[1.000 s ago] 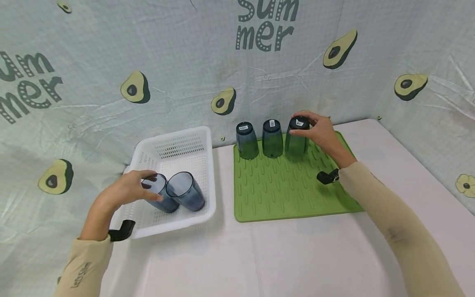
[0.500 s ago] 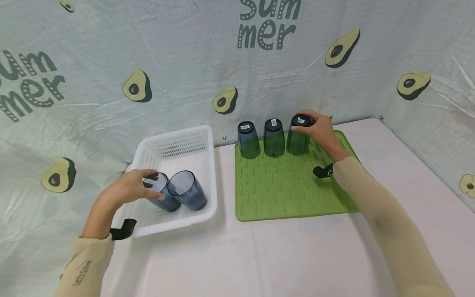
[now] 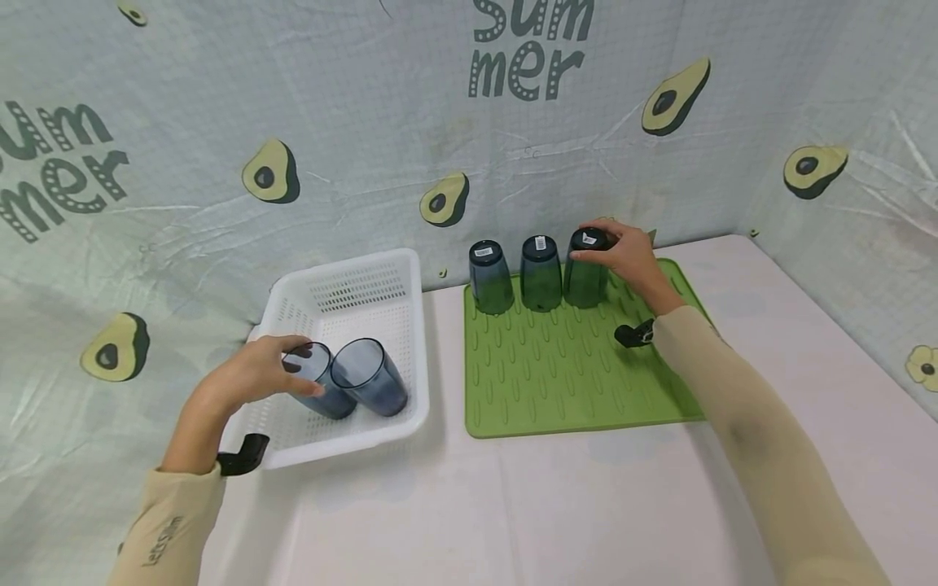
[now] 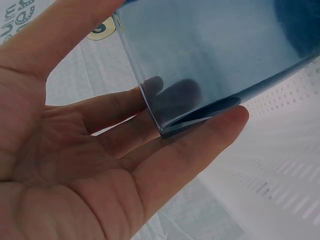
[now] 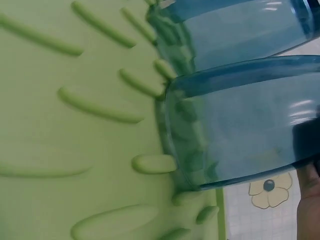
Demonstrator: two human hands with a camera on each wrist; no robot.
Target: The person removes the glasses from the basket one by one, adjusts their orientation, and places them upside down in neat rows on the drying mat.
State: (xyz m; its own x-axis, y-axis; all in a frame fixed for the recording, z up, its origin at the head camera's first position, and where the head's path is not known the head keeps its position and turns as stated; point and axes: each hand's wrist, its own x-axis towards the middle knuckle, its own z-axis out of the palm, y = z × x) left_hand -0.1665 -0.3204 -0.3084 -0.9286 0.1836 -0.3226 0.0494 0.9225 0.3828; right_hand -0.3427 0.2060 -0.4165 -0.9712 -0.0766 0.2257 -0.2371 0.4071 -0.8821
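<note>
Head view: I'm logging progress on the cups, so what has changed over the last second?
The right hand has lowered the third upside-down cup onto the green mat, beside the other two, and still grips its base. The left hand keeps holding the cup in the white basket.

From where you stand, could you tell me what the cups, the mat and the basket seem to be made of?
The cup under the right hand and the cup held by the left hand: glossy see-through blue-grey, probably plastic, possibly glass; fingers show through the wall.
The mat: matte green with moulded raised ribs, likely silicone or rubber.
The basket: smooth white perforated walls, likely plastic.
</note>
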